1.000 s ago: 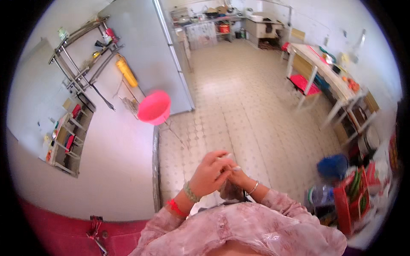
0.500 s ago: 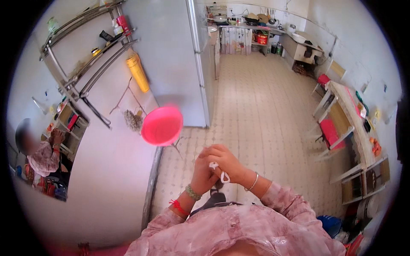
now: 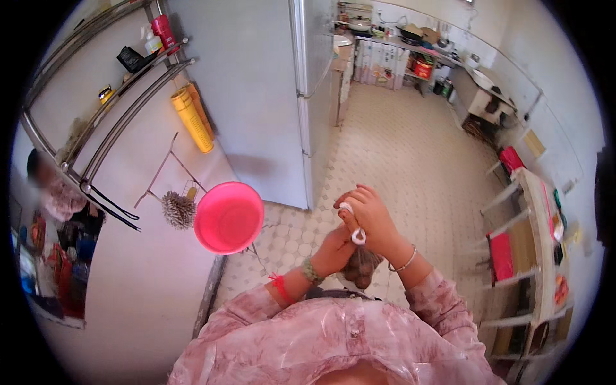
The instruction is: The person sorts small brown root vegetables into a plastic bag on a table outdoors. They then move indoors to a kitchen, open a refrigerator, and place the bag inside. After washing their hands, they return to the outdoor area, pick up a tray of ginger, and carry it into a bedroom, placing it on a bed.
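Fingers of right hand pinch white band — left hand grips hair bundle; band may snap off, hair loosens.

On the upper wall shelf at the left stand a red container with a pale one just beside it, a black box a little lower along the rail, and a small yellow tin further down. Below the shelf hangs a tall yellow tube against the wall, beside the fridge. On the far counter a red tub stands under the worktop. Any labels are too small to make out. No signs or screens show.
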Demonstrator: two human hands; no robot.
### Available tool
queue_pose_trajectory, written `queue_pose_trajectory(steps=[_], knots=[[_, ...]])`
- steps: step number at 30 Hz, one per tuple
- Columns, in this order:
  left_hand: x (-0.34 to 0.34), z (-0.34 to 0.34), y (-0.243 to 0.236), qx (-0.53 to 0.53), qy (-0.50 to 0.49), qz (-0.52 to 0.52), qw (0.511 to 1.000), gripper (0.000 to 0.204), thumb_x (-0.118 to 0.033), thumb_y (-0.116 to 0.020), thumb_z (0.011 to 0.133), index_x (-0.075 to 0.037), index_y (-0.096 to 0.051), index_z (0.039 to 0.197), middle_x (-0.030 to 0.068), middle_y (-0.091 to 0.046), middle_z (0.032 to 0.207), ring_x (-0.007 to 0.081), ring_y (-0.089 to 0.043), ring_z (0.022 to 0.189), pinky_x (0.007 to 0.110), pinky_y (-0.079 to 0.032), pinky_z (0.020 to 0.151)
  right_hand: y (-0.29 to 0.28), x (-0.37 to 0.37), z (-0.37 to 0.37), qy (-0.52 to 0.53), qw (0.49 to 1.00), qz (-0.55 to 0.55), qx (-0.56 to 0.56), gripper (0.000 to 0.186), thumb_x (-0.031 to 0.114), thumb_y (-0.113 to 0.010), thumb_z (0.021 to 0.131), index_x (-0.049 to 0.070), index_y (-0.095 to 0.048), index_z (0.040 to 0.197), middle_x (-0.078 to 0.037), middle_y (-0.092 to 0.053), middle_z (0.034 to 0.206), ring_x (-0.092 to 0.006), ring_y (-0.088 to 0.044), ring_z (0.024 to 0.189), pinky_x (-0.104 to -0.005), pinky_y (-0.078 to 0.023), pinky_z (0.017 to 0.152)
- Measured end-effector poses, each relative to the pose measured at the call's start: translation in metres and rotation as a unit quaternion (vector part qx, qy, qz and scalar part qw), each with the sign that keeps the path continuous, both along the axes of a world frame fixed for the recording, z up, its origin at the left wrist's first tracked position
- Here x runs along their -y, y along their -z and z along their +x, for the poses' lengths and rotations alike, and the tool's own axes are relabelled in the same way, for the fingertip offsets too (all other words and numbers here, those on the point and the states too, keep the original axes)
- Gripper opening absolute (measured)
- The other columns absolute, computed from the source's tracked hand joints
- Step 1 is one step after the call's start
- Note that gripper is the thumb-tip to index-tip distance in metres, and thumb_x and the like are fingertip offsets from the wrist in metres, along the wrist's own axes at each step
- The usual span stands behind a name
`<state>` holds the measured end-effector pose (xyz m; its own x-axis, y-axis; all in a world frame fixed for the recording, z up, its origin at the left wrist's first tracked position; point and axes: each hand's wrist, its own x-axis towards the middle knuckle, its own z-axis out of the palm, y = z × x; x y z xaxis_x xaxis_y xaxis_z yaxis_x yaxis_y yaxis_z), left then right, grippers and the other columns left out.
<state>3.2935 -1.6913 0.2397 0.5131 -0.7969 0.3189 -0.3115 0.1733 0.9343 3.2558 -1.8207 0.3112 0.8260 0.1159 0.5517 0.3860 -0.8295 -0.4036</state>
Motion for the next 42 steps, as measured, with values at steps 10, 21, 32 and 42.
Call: queue_pose_trajectory(steps=[10, 21, 32, 42], knots=[[0.036, 0.086, 0.003, -0.044, -0.331, -0.008, 0.943, 0.025, -0.013, -0.040, 0.091, 0.002, -0.057, 0.102, 0.0074, -0.060, 0.096, 0.0136, -0.050, 0.095, 0.028, -0.039, 0.085, 0.001, 0.106, 0.186, -0.374, 0.854, 0.345, -0.109, 0.016, 0.016, -0.046, 0.087, 0.001, -0.050, 0.089, -0.009, -0.056, 0.096, -0.0160, -0.052, 0.092, -0.0305, -0.041, 0.080], [0.035, 0.200, 0.026, -0.097, -0.454, -0.057, 0.884, 0.022, -0.013, -0.037, 0.093, -0.001, -0.053, 0.083, 0.0064, -0.058, 0.086, 0.0114, -0.048, 0.081, 0.026, -0.039, 0.075, -0.032, 0.137, 0.382, -0.218, 0.950, -0.220, 0.039, 0.021, 0.024, -0.058, 0.078, 0.004, -0.055, 0.081, -0.010, -0.061, 0.084, -0.0261, -0.058, 0.079, -0.0351, -0.046, 0.069], [0.078, 0.310, 0.010, -0.036, -0.418, -0.007, 0.908, 0.022, -0.010, -0.038, 0.092, 0.000, -0.050, 0.078, 0.0089, -0.057, 0.088, 0.0158, -0.050, 0.087, 0.030, -0.039, 0.080, -0.016, 0.148, 0.445, -0.195, 0.900, -0.359, 0.155, 0.016, 0.024, -0.056, 0.074, 0.011, -0.054, 0.066, -0.001, -0.053, 0.064, -0.0175, -0.054, 0.068, -0.0299, -0.044, 0.060], [0.122, 0.323, 0.013, -0.076, -0.450, 0.046, 0.888, 0.024, -0.016, -0.038, 0.093, 0.000, -0.054, 0.087, 0.0065, -0.056, 0.085, 0.0111, -0.046, 0.075, 0.025, -0.039, 0.071, -0.024, 0.287, 0.363, -0.213, 0.880, -0.348, 0.243, 0.024, 0.023, -0.060, 0.066, 0.015, -0.039, 0.059, 0.002, -0.037, 0.058, -0.0111, -0.044, 0.056, -0.0235, -0.033, 0.049]])
